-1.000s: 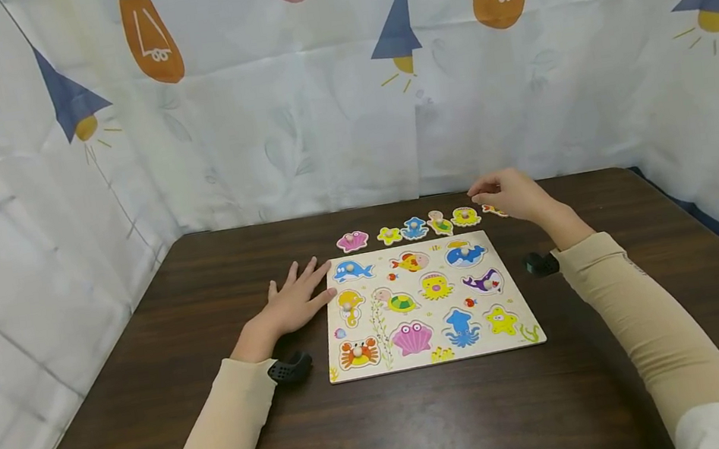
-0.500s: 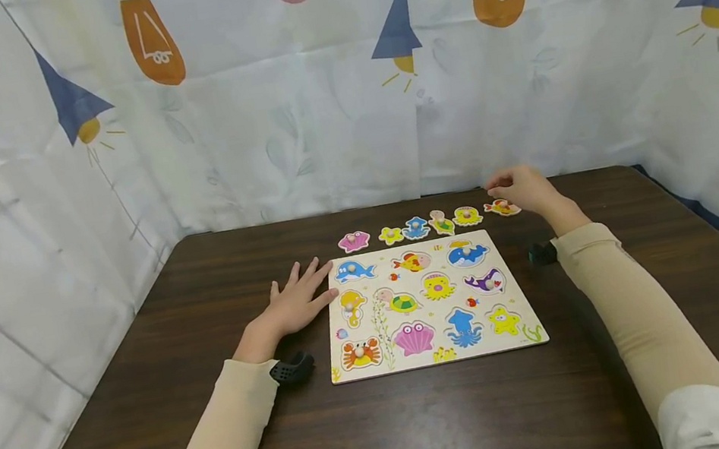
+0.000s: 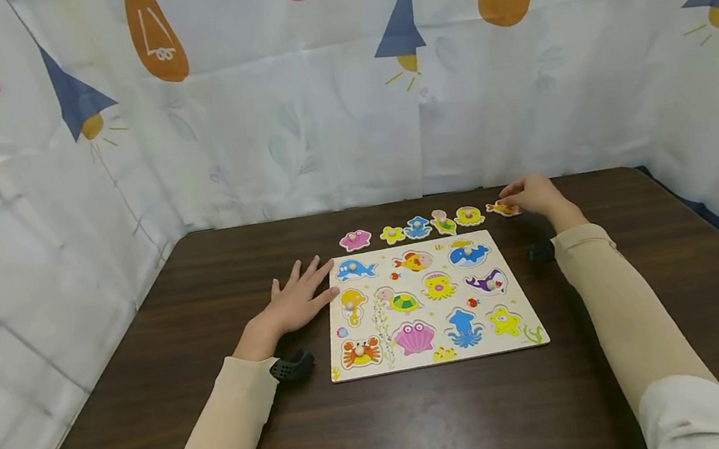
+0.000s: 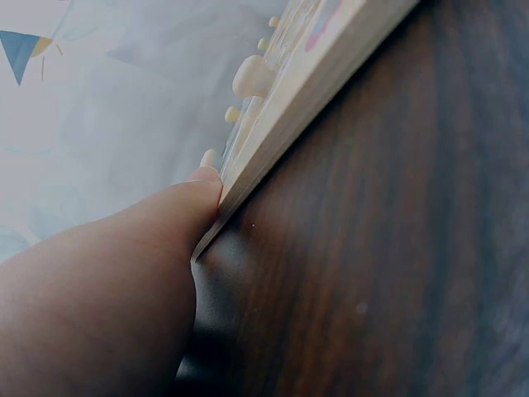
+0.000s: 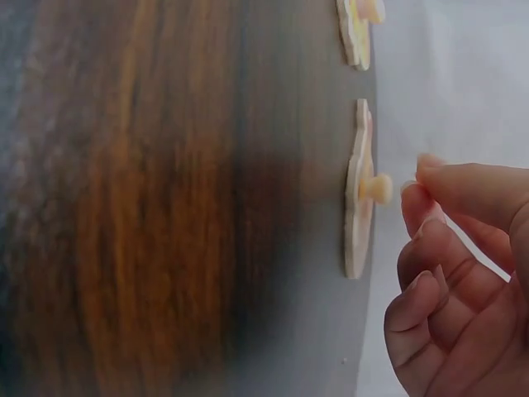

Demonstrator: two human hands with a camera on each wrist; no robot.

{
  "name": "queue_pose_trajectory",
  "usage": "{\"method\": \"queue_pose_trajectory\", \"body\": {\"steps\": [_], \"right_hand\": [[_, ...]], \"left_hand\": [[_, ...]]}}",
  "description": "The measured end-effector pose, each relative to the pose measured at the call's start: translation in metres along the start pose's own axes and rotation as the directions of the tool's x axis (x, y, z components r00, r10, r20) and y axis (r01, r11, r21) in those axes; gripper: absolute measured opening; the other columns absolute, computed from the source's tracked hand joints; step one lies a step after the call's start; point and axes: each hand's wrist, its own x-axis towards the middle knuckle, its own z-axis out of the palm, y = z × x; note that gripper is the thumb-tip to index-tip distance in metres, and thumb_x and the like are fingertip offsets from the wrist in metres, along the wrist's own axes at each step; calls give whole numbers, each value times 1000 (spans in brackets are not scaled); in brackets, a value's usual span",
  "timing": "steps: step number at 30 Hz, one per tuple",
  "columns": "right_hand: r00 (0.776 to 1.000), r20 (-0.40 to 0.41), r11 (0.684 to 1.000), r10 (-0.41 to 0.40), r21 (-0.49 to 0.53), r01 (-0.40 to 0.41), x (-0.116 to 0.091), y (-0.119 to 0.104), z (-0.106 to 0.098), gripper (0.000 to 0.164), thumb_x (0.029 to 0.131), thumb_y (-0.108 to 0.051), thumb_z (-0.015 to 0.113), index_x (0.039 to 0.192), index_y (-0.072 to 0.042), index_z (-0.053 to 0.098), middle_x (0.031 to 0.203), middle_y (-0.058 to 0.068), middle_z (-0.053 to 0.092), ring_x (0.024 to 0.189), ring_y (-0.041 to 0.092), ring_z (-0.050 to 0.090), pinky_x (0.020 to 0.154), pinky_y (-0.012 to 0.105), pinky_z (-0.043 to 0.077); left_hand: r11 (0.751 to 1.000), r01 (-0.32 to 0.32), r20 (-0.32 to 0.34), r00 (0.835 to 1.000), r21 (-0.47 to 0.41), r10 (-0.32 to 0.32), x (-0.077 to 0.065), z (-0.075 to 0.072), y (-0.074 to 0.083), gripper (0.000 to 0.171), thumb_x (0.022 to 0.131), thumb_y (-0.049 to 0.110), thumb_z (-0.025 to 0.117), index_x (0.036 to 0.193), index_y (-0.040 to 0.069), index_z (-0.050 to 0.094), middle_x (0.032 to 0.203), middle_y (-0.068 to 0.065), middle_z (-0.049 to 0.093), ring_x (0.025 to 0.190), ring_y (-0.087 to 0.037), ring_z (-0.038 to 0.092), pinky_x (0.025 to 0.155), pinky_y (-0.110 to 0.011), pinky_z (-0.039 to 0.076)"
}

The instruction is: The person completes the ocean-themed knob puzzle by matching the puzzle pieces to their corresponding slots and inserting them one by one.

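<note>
A pegged wooden puzzle board (image 3: 383, 367) with sea-animal pictures lies on the table. My left hand (image 3: 291, 303) rests at its left edge, fingers spread; in the left wrist view the thumb (image 4: 194, 198) touches the board's edge. My right hand (image 3: 538, 198) is at the fish piece (image 3: 497, 208) behind the board's far right corner. In the right wrist view, its loosely bent thumb and index finger (image 5: 475, 186) are a small gap away from the fish's wooden knob (image 5: 378, 188), with nothing between them. The fish lies flat.
A row of loose knobbed pieces lies behind the board: a pink shell (image 3: 356, 240), yellow star (image 3: 392, 235), blue squid (image 3: 417, 228), turtle (image 3: 444, 223) and yellow octopus (image 3: 470, 217). Crab (image 3: 361, 353), seahorse (image 3: 353, 306) and whale pieces sit in the board. A patterned curtain (image 3: 347, 134) stands behind the table.
My right hand lifted off the fish piece and moved right, uncovering it, then came down close to it again. The left hand and the board have stayed in place.
</note>
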Motion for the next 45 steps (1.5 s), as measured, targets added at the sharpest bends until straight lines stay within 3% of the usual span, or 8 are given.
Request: {"method": "queue_pose_trajectory", "body": {"steps": [9,21,31,45], "right_hand": [[997,23,997,69,24,-70,10,5,2,34,106,-15,58,127,11,64,122,30,62,96,35,61,93,53,50],[995,47,996,90,11,-91,12,8,0,35,104,-14,60,128,11,64,121,30,62,85,25,61,80,40,52],[990,56,991,130,28,-131,19,17,1,31,102,-12,63,122,12,68,99,17,68,73,19,57,67,31,50],[995,42,994,95,-53,-93,10,8,-1,32,103,-15,61,122,12,66,110,25,65,89,31,59,82,44,50]], "left_hand": [[1000,2,0,1000,2,-2,1,-1,1,73,107,53,46,167,21,19,171,-14,8,155,-43,-5,111,-76,-8],[1000,6,-3,1000,13,-6,1,-1,0,73,107,53,47,167,21,19,171,-14,8,155,-43,-5,111,-76,-8],[1000,-1,-7,1000,17,1,2,1,-1,73,107,52,46,166,20,20,171,-14,8,155,-44,-4,111,-76,-7],[1000,-3,-5,1000,11,3,-1,0,-1,72,107,53,45,166,20,20,171,-14,8,155,-43,-5,111,-76,-8]]}}
